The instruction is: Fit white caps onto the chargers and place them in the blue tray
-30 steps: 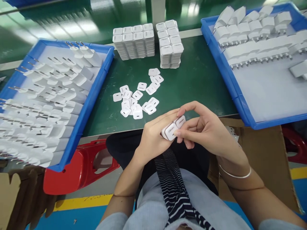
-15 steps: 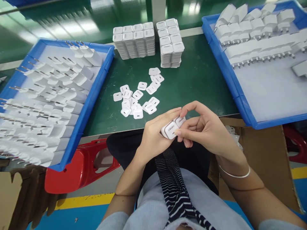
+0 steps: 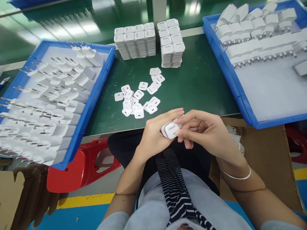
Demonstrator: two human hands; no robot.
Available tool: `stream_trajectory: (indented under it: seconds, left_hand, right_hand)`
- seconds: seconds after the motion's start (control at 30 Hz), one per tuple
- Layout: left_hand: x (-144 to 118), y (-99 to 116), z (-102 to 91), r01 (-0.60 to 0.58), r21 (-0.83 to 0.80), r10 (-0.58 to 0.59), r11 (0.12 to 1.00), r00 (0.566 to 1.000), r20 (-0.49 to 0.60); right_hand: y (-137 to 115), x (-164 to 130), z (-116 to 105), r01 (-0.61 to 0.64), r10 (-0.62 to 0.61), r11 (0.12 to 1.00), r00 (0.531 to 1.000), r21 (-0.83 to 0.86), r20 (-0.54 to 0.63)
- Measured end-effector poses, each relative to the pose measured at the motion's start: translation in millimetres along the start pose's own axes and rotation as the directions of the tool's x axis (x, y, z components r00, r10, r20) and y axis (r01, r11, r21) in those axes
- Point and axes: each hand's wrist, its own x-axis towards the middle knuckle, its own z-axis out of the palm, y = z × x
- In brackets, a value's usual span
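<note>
Two white plug chargers (image 3: 165, 131) lie side by side in my left hand (image 3: 153, 134), whose fingers are wrapped round them. The nearer one shows its rounded square end with grey lettering. On that end sits a white cover plate (image 3: 171, 130), gripped at its edges between the thumb and index finger of my right hand (image 3: 203, 131). My right fingers mostly hide the second charger's end. Beyond my hands, loose white cover plates (image 3: 139, 113) with small slots lie scattered on the green table (image 3: 192, 86).
Stacks of cover plates (image 3: 134, 41) (image 3: 171, 48) stand at the table's back. On the left, a blue tray (image 3: 96, 92) holds rows of chargers, pins up. The blue tray (image 3: 230, 76) on the right holds more. Below are a red stool (image 3: 69, 172) and a cardboard box (image 3: 263, 156).
My right index finger has come down from its raised bend onto the top edge of the cover plate, covering the second charger's end. My left hand keeps its hold.
</note>
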Motion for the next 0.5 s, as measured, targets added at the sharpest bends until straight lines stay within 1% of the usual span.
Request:
stream_trajectory:
  seconds: [0.07, 0.3, 0.5]
  left_hand:
    - [-0.2, -0.6, -0.7, -0.007, -0.007, 0.007, 1.000, 1.000, 0.003]
    - [0.4, -0.2, -1.3, -0.025, 0.010, 0.025, 1.000, 1.000, 0.019]
    - [0.2, -1.0, -2.1, -0.032, 0.011, 0.032, 0.999, 0.999, 0.037]
  right_hand:
    - [0.3, -0.2, 0.6, 0.018, -0.018, 1.000, 1.000, -0.002, -0.012]
    - [-0.4, -0.7, 0.7, 0.017, -0.017, 1.000, 1.000, 0.005, -0.017]
    - [-0.8, -2.9, 2.1, 0.032, -0.033, 0.999, 0.999, -0.031, -0.034]
